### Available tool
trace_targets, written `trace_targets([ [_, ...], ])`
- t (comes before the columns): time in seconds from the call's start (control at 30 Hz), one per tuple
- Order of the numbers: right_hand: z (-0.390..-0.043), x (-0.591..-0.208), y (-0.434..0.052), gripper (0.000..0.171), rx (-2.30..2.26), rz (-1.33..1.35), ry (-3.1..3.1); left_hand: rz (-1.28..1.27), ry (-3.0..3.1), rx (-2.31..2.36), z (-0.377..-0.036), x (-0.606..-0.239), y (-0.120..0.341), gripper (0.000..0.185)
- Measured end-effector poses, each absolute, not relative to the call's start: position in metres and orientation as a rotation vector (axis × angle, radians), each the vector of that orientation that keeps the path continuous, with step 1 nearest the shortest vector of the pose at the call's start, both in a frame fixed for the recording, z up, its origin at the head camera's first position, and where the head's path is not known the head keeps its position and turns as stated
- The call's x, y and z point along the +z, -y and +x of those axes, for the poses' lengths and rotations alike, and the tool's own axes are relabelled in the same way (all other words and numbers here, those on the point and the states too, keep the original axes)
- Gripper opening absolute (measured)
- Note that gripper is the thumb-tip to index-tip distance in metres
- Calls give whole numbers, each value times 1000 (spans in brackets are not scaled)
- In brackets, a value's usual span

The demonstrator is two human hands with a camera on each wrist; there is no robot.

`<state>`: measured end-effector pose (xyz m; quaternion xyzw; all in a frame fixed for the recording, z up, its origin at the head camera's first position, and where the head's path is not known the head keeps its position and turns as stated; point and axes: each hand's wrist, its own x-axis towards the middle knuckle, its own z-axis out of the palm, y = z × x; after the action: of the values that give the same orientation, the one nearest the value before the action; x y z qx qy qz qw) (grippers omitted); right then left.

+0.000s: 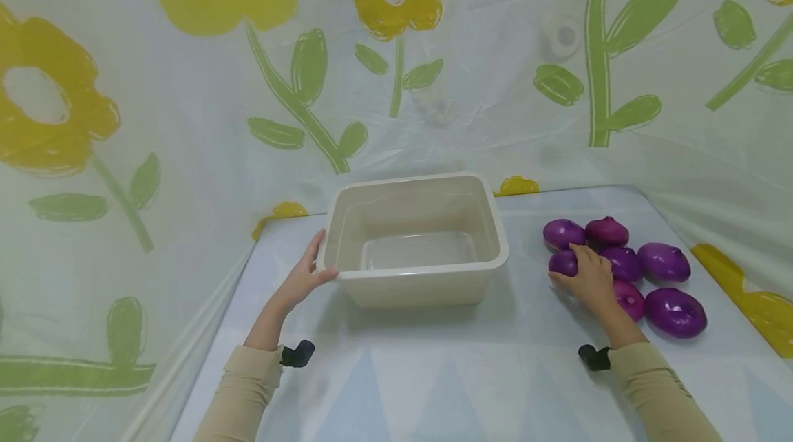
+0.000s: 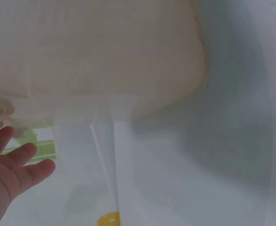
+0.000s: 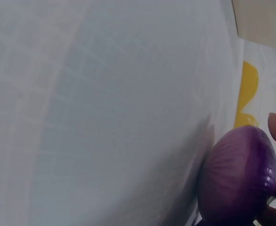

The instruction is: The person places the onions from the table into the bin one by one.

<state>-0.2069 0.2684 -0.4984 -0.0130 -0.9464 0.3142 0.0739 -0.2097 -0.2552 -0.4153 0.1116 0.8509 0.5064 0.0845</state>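
My left hand (image 1: 300,285) is at the left side of a cream plastic bin (image 1: 415,288), thumb on the front rim and fingers along the outer left wall. Its fingers (image 2: 36,175) look straight and spread in the left wrist view, below the bin's wall (image 2: 95,52). On the right, my right hand (image 1: 590,279) grips a purple onion (image 1: 562,264) between thumb and fingers, at the near left of a group of onions. That onion (image 3: 236,176) looks large and glossy in the right wrist view, fingertips behind it.
Several more purple onions, among them one at the back (image 1: 607,230) and a large one in front (image 1: 675,312), lie close together on the table (image 1: 434,380). A flower-printed sheet (image 1: 471,84) hangs behind the table and down its sides. Nothing lies inside the bin.
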Motion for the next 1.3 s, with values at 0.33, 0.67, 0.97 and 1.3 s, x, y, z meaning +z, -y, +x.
trace_targets([
  [0.33,-214,-496,-274,73,950,79,2967,329,-2523,1508,-211,-418,258,91],
  [0.67,-221,-492,-283,89,944,137,3088,299,-2542,1475,-211,-417,257,91],
  [0.97,-219,-480,-286,91,1034,99,3089,294,-2532,1492,-210,-419,257,91],
  [1.3,-225,-443,-289,88,969,99,3104,276,-2548,1491,-210,-421,257,90],
])
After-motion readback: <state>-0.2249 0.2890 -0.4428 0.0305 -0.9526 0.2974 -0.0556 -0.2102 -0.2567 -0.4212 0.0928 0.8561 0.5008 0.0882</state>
